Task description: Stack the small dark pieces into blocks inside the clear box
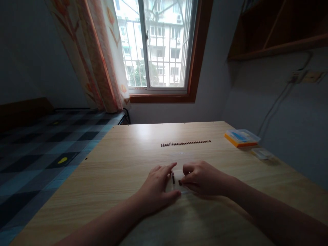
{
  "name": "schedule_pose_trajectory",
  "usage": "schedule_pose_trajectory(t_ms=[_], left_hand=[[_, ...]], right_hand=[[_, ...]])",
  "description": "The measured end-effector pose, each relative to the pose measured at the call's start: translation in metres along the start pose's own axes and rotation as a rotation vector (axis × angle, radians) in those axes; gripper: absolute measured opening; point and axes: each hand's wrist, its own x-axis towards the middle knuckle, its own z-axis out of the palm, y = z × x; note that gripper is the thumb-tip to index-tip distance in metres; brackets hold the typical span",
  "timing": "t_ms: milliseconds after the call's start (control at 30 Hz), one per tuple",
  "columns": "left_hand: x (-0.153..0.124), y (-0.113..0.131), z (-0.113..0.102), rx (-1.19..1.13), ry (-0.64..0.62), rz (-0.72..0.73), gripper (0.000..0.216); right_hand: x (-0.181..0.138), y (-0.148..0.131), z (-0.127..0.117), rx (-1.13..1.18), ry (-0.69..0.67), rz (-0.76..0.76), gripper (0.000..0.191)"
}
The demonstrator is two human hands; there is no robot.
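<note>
Two bare hands meet over the middle of the wooden table (123, 160), at one clear container (176, 188) with two small dark pieces (173, 179) showing in it. One row of like pieces (186, 143) runs across the table's farther part; I make out more than twenty, too small to count exactly. Two boxes sit by the table's right edge: one orange box (242, 137) with a translucent lid, and nearer, one smaller clear box (261, 153). Beyond the table's far edge are one window (166, 48) and one curtain (99, 61); one bed (58, 140) lies left of the table, and one shelf (276, 44) hangs above its right side.

Both forearms reach in from the table's near side, angled inward. The left hand (159, 179) lies low at the container's left, thumb and forefinger spread wide; whether it clamps the container or merely rests against it, I cannot tell. The right hand (198, 176) is bent, its fingers curled together, tips at the right-hand dark piece; whether they pinch or just touch it is unclear.

The hands hide much of the container, and its outline is faint. The shelf is dark and cut off at the picture's edge.
</note>
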Motion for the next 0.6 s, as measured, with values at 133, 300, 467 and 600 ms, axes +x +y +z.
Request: schedule_pose_trajectory(t_ms=[133,300,467,600], left_hand=[[0.000,0.002,-0.001,0.007,-0.005,-0.001,0.082],[0.001,0.000,0.000,0.009,-0.006,-0.003,0.082],[0.000,-0.002,0.001,0.008,0.013,0.005,0.081],[0.000,-0.002,0.002,-0.001,0.016,0.012,0.080]], right_hand=[[0.002,-0.003,0.006,0.045,-0.011,0.062,0.021],[0.005,-0.004,0.012,0.064,0.023,0.120,0.020],[0.006,-0.003,0.015,0.099,0.034,0.142,0.021],[0.007,-0.002,0.017,0.109,0.047,0.147,0.021]])
